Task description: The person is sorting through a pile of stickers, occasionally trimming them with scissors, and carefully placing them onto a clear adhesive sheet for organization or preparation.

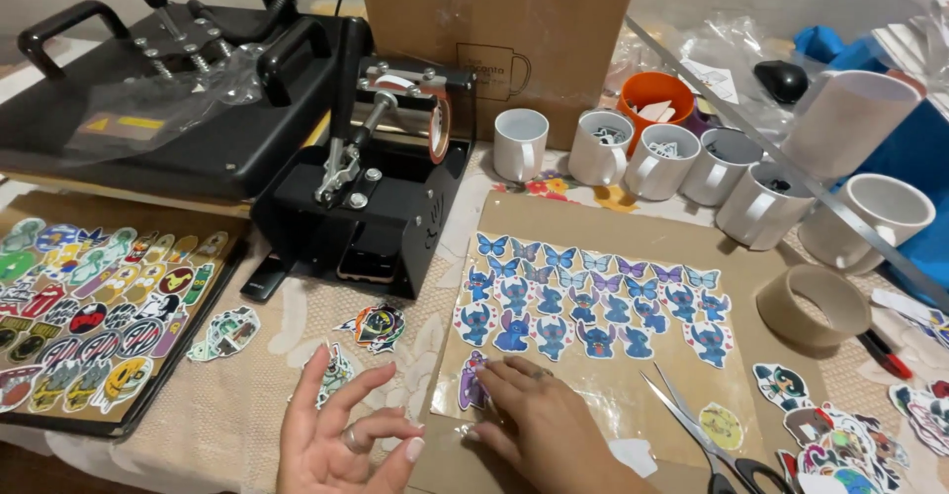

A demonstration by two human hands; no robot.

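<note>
My left hand [341, 435] hovers palm-up over the patterned tablecloth, fingers spread, holding nothing; a ring shows on one finger. My right hand [539, 417] lies flat on a clear film sheet [613, 385], its fingertips pressing next to a purple sticker [471, 383] at the sheet's lower left. The sheet carries rows of blue cartoon-creature and butterfly stickers [593, 301] and rests on a brown cardboard board [593, 219]. Loose stickers [374, 326] lie on the cloth just beyond my left hand.
A black mug press [376, 187] and a flat heat press [168, 108] stand behind. Several white mugs [652, 158], an orange cup [652, 93] and a cardboard box [494, 29] line the back. Scissors [707, 435], a tape roll [813, 304], sticker board [94, 306] lie nearby.
</note>
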